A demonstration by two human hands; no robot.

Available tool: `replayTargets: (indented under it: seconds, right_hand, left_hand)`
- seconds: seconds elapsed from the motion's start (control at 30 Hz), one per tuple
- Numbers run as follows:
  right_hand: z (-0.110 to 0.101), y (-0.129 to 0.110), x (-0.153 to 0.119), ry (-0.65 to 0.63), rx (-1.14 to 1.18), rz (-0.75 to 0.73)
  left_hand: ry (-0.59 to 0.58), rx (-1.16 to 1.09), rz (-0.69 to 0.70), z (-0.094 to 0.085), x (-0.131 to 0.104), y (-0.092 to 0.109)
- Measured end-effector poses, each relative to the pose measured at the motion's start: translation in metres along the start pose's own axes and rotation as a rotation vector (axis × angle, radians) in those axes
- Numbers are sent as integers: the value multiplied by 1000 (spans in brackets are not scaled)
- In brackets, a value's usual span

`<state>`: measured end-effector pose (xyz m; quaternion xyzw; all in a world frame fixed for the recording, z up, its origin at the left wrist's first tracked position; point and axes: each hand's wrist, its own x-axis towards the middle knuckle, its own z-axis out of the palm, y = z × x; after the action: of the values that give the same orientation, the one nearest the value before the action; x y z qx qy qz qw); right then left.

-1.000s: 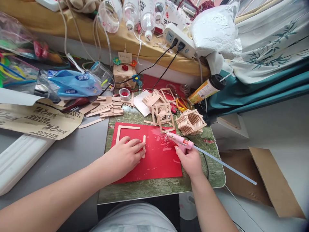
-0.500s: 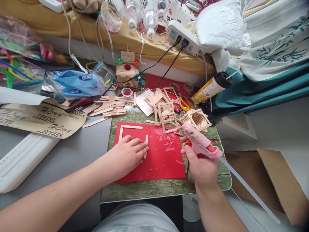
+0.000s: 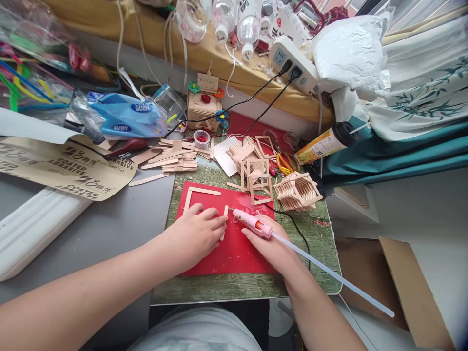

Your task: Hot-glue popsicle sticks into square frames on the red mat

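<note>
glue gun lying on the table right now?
No: the right hand holds the glue gun, nozzle aimed at a stick on the red sheet.

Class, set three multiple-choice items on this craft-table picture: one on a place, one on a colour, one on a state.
1. Where does the glue gun's nozzle point?
A. at the power strip
B. at the short stick beside the left hand
C. at the tissue pack

2. What colour is the mat under the stick frame?
A. red
B. blue
C. white

3. How is the left hand placed?
A. raised in the air
B. gripping scissors
C. pressed flat on the stick frame

Answers:
1 B: the pink glue gun in the right hand has its tip at the short stick.
2 A: the mat is red.
3 C: the left hand lies flat on the stick frame.
</note>
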<state>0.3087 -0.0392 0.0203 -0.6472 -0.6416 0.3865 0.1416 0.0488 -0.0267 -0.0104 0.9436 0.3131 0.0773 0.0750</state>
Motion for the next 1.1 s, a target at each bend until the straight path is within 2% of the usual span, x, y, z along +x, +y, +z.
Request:
replayTargets:
  seconds: [0.17, 0.73, 1.1]
  right_hand:
    - [2, -6, 4, -6, -90, 53]
    - [17, -9, 4, 125, -181, 103]
    - [16, -8, 5, 86, -143, 149]
  left_hand:
    - [-9, -37, 9, -6, -1, -4]
    - [28, -61, 18, -1, -4, -6]
    - [4, -87, 15, -3, -4, -6]
